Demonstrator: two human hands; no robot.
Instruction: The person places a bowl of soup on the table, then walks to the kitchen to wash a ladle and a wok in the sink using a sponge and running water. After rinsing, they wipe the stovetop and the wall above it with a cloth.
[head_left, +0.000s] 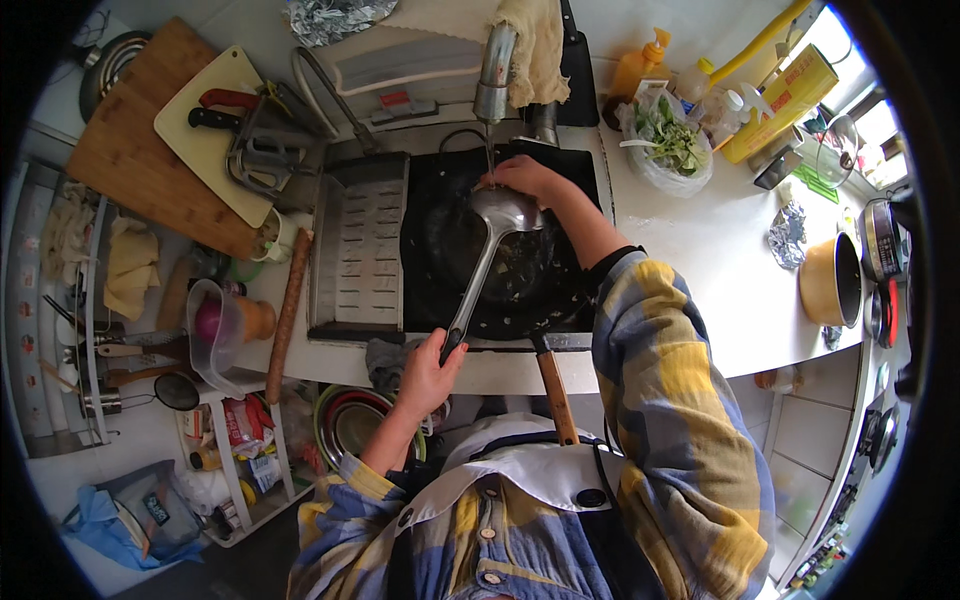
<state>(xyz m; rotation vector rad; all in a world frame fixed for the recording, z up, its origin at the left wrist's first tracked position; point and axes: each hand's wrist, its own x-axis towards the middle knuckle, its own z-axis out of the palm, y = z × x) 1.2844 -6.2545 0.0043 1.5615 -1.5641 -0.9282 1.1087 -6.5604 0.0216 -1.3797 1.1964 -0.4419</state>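
Observation:
My left hand (427, 379) grips the black end of a steel wok spatula's handle (480, 274). Its broad metal head (504, 210) is raised over a dark wok (442, 262) in the sink. At the far edge of that head, my right hand (525, 178) has its fingers curled against the metal; a small tan bit shows at the fingertips, too hidden to name. Water runs from the faucet (493, 101) onto this spot. Pale food scraps and some water lie in the wok, whose wooden handle (557, 397) points towards me.
Left of the wok is a slotted steel drainer (367, 247). A long brown root (289, 315) lies along the counter, near cutting boards (146, 142) and a knife rack (262, 150). On the right are bagged greens (667, 142), bottles (641, 64) and a yellow pot (829, 281).

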